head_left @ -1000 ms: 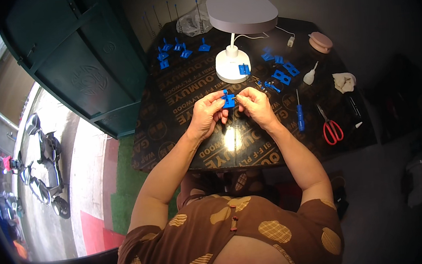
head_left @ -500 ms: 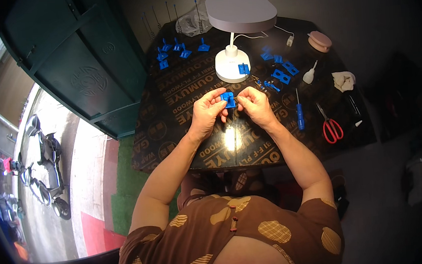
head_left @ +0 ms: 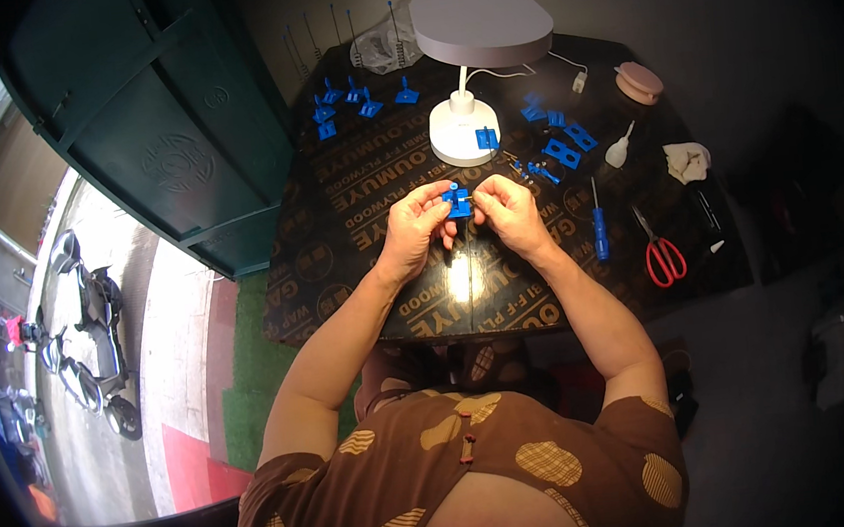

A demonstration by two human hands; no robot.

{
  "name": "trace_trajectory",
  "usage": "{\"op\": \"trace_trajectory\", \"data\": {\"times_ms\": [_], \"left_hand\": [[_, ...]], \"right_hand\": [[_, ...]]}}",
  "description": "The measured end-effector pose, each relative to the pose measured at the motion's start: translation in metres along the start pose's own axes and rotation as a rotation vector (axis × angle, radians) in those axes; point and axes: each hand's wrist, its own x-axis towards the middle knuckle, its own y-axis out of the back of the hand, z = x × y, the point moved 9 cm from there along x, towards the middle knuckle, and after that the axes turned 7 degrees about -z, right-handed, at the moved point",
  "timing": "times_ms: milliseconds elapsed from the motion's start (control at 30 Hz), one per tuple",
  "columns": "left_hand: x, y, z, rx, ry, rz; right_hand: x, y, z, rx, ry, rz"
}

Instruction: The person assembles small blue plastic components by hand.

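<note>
Between the thumb and fingers of my left hand (head_left: 411, 228) is a small blue plastic bracket (head_left: 456, 203), with a raised stem standing up from its square base. My right hand (head_left: 512, 217) is closed in a pinch at the bracket's right side. A thin, light-coloured pin or rod (head_left: 472, 199) shows between those fingertips and the bracket; its exact kind is too small to make out. Both hands are over the table, in front of the lamp's white base (head_left: 465, 144). A flat blue piece (head_left: 487, 138) lies on that base.
Several assembled blue pieces (head_left: 369, 104) stand at the far left of the dark table (head_left: 341, 260). Loose blue plates (head_left: 562, 154) lie to the right, near a blue screwdriver (head_left: 600, 233), red-handled scissors (head_left: 663, 257), a white squeeze bottle (head_left: 620, 148) and a folded cloth (head_left: 687, 162).
The blue bracket has turned in my left hand, so its raised stem now shows at the top. Both hands stay nearly in place, the right still pinching at the bracket's side.
</note>
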Motion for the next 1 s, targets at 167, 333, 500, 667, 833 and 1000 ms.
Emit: {"op": "trace_trajectory", "data": {"times_ms": [167,333,500,667,833,1000], "left_hand": [[0.0010,0.0003,0.0000,-0.008,0.015,0.010],[0.0007,0.0024,-0.0026,-0.051,0.034,0.012],[0.0001,0.0026,-0.0013,-0.060,0.040,0.048],[-0.0007,0.0058,-0.0018,-0.039,0.038,0.040],[-0.0007,0.0045,-0.0018,-0.031,0.048,0.023],[-0.0015,0.0017,0.0003,-0.034,0.050,0.031]], "right_hand": [[-0.0001,-0.0016,0.0021,-0.028,-0.025,-0.021],[0.0001,-0.0021,0.0025,-0.072,-0.015,-0.031],[0.0003,-0.0033,0.0019,-0.093,0.003,-0.025],[-0.0010,-0.0053,-0.0023,-0.119,0.009,-0.032],[0.0010,-0.0033,0.0029,-0.101,0.005,-0.044],[0.0009,-0.0033,0.0037,-0.062,-0.006,-0.041]]}}
